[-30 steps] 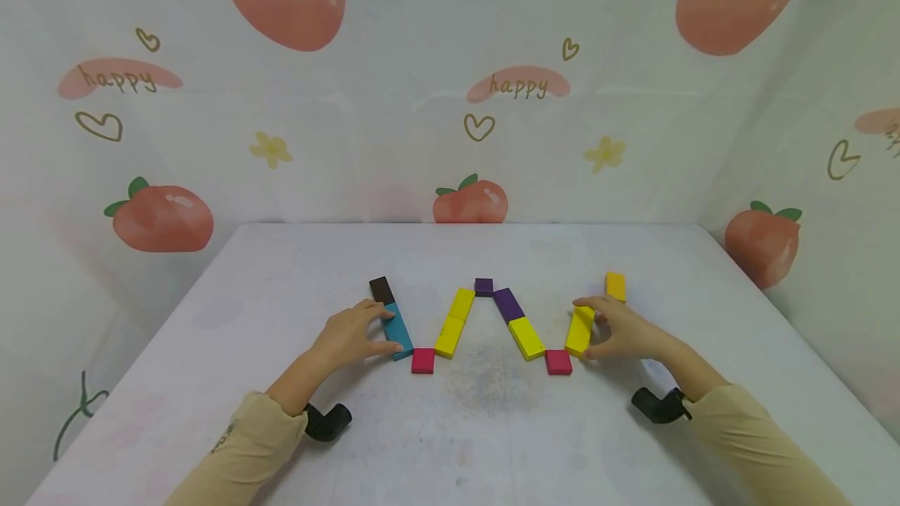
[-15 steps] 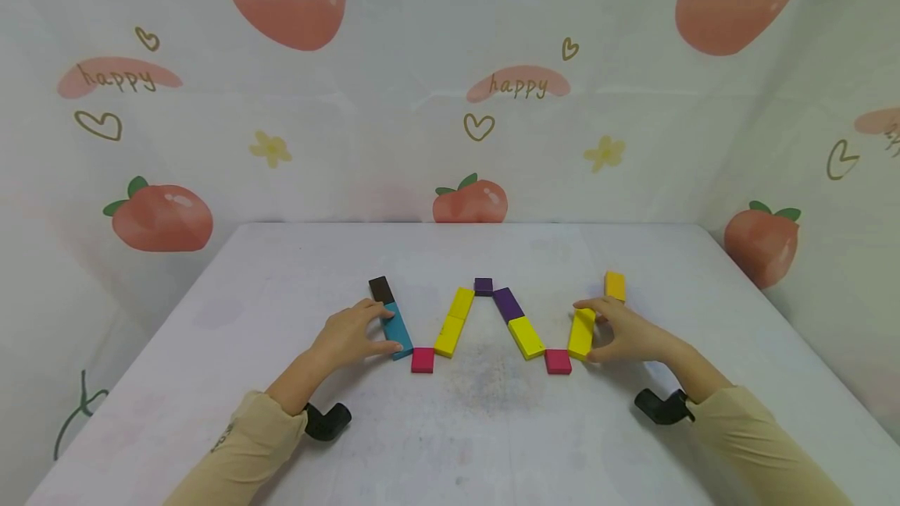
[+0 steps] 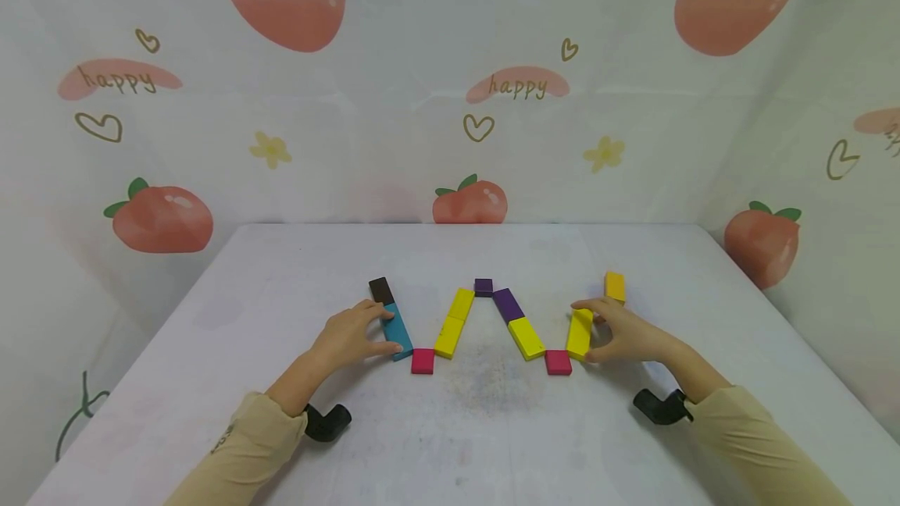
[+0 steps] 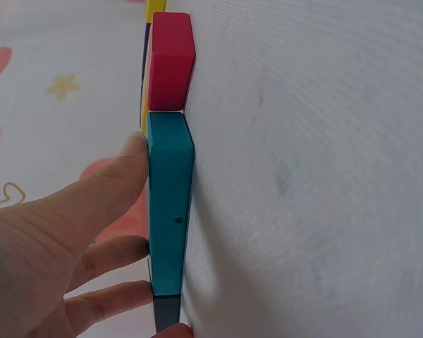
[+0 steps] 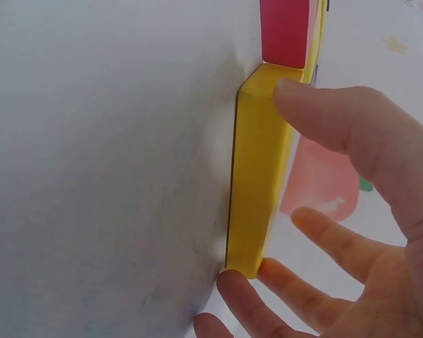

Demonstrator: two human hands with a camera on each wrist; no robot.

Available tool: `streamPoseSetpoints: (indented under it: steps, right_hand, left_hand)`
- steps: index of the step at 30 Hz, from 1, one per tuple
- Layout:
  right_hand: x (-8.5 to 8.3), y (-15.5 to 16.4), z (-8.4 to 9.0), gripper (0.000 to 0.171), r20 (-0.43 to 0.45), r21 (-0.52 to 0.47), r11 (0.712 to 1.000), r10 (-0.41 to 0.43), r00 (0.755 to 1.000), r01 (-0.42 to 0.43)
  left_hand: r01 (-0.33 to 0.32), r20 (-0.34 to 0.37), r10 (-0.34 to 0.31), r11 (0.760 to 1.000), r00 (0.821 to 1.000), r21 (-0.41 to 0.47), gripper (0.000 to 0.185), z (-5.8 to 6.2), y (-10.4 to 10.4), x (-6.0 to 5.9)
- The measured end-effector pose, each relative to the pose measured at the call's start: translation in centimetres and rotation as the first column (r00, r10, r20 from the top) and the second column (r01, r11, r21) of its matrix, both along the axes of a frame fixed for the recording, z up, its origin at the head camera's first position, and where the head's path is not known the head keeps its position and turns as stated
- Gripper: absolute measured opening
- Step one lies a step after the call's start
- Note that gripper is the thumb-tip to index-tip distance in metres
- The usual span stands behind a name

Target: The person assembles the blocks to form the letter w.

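A long teal wooden block lies flat on the white surface, the left hand holding it along its side with thumb and fingertips. The right hand likewise pinches a long yellow wooden block, thumb at the near end and fingers at the far end. Both blocks belong to a zigzag row, each touching a small red square block. The left wrist view shows the teal block's dark dot; the right wrist view shows fingertips touching the yellow block's edge.
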State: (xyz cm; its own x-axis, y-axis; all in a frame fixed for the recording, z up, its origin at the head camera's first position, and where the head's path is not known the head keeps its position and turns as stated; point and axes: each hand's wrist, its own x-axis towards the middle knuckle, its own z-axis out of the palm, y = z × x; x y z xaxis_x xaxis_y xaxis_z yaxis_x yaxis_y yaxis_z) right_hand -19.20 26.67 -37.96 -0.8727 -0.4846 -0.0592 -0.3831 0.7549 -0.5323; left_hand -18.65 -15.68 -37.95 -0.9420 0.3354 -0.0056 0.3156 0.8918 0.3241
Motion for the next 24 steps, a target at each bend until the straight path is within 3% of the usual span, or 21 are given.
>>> streamPoseSetpoints:
  steps: [14, 24]
  right_hand:
    - [0.12, -0.13, 0.13, 0.073, 0.028, -0.009, 1.0, -0.013, 1.0, 0.013]
    - [0.05, 0.36, 0.35, 0.073, -0.032, -0.009, 1.0, -0.017, 0.999, 0.017]
  left_hand:
    - [-0.004, 0.003, 0.004, 1.0, 1.0, 0.011, 0.058, -0.24, -0.09, -0.14]
    - [-0.013, 0.013, 0.013, 1.0, 1.0, 0.012, 0.058, -0.13, -0.01, -0.12]
